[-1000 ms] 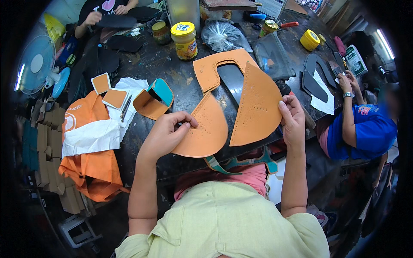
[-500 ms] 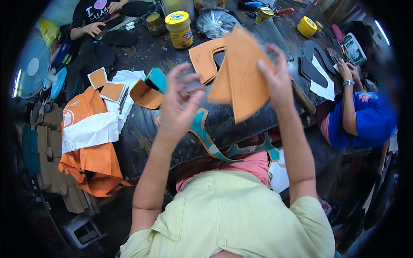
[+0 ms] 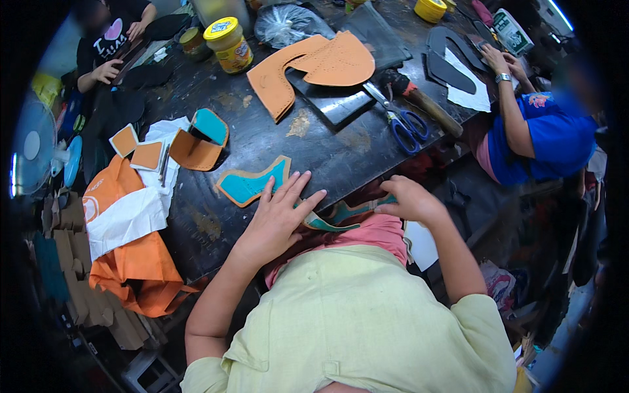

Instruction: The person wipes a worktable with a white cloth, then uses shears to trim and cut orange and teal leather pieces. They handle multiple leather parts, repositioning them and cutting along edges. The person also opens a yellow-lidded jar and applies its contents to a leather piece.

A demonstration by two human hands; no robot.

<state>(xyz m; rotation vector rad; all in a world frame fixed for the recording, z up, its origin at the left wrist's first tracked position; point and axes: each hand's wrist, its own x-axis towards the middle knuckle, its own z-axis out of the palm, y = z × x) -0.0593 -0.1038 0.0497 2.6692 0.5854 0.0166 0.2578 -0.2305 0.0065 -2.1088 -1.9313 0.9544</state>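
Left hand (image 3: 278, 219) rests flat, holding nothing, beside the teal piece (image 3: 252, 185); right hand (image 3: 411, 200) grips a strip (image 3: 341, 215) at the worktop (image 3: 341, 157) edge, six o'clock, liable to slip floorward.

A dark, scuffed bench (image 3: 262, 141) with worn, stained patches fills the middle of the room. A fan (image 3: 29, 154) stands at the far left, with stacked cardboard pieces (image 3: 72, 262) below it near the floor. A bright strip of light (image 3: 560, 12) shows at the upper right. The surroundings are dim.
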